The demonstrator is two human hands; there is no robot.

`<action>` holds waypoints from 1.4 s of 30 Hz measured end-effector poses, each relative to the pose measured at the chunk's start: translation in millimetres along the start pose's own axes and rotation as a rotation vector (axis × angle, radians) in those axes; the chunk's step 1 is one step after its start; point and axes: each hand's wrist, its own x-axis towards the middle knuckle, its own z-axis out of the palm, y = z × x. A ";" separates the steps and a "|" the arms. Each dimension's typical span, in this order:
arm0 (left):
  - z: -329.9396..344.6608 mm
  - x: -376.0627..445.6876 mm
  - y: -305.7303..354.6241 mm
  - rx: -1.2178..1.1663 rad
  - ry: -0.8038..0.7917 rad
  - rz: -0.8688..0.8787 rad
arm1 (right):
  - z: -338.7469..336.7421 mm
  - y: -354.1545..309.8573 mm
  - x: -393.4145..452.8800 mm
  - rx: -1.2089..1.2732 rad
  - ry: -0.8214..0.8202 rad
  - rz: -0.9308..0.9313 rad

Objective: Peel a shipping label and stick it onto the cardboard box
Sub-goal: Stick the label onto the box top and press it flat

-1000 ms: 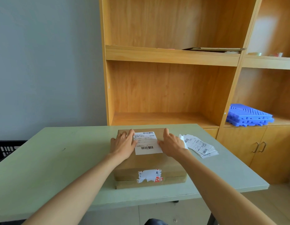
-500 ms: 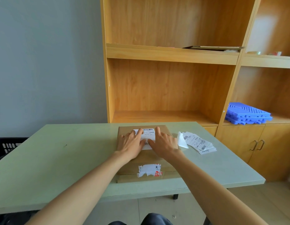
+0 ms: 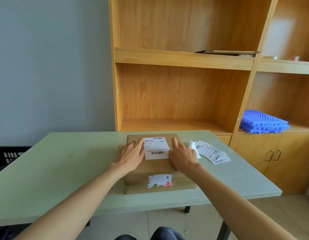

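Head: label (image 3: 156,147) between flat hands' grip.

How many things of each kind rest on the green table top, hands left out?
Cardboard box: 1
Shipping label stuck on the box top: 1
Torn old label on the box front: 1
Fanned pile of loose labels: 1
Total: 4
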 end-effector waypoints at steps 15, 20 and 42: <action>-15.3 -1.1 25.6 0.159 -0.289 -0.130 | -0.9 -5.0 -2.5 -0.023 -0.074 0.020; -14.9 -0.6 39.7 0.181 -0.345 -0.130 | 2.6 -23.7 -5.0 -0.038 -0.089 0.027; -17.6 -15.7 18.7 0.125 -0.160 -0.030 | -6.0 13.1 -20.5 0.055 -0.026 -0.009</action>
